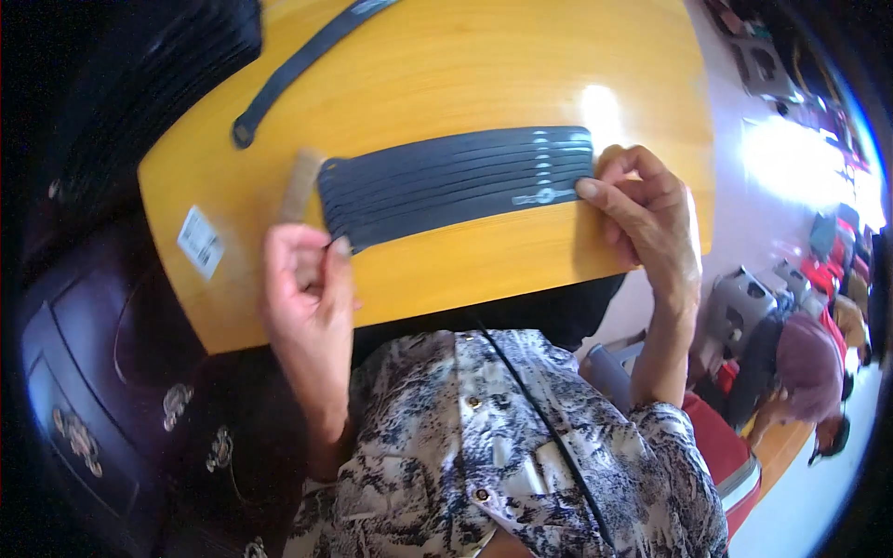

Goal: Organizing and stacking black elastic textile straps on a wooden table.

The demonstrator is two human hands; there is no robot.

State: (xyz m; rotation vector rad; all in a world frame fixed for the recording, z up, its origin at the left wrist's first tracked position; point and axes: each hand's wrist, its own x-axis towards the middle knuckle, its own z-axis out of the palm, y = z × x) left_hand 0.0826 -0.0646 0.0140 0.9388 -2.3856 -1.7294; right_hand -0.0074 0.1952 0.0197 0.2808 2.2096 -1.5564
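A stack of flat black straps (446, 181) lies fanned out side by side on the yellow table (465, 65), with pale markings near its right end. My left hand (312, 284) is closed at the near left corner of the stack, thumb and finger pinching there. A blurred brown strip (299, 186) stands up from beside the left fingers; whether they hold it is unclear. At the right end, my right hand (651, 209) pinches the edge of the straps between thumb and fingers. A single black strap (302, 70) lies curved farther off, at the upper left.
A white label (200, 242) is stuck on the table's left part. Dark pleated material (167, 112) fills the upper left beyond the table edge. Dark furniture with ornate handles (79, 442) stands at the left. Grey stools (741, 307) and a bent-over person (809, 363) are at the right.
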